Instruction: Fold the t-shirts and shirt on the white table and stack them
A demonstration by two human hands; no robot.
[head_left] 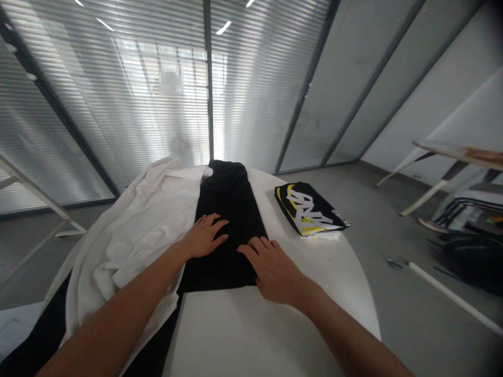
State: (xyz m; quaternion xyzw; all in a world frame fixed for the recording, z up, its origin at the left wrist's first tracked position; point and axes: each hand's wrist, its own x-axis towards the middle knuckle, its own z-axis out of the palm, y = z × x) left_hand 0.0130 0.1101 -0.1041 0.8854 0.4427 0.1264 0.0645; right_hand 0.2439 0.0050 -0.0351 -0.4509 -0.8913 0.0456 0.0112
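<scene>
A black garment [228, 196], folded into a long strip, lies on the white table. My left hand [203, 236] rests flat on it with fingers spread, holding nothing. At the garment's right edge, near its lower corner, my right hand [275, 269] has its fingers bent and drawn together on the cloth; its thumb is mostly hidden. A rumpled white garment [137, 225] borders the black strip on the left and drapes over the table side. To the right sits a folded black garment with white lettering and yellow trim [310, 209].
The round white table [353, 277] has a curved right edge. Glass partitions with blinds [251, 94] stand behind it. On the right are another table [444, 149], a dark bag [471, 262] and a white pole [451, 296] above the grey floor.
</scene>
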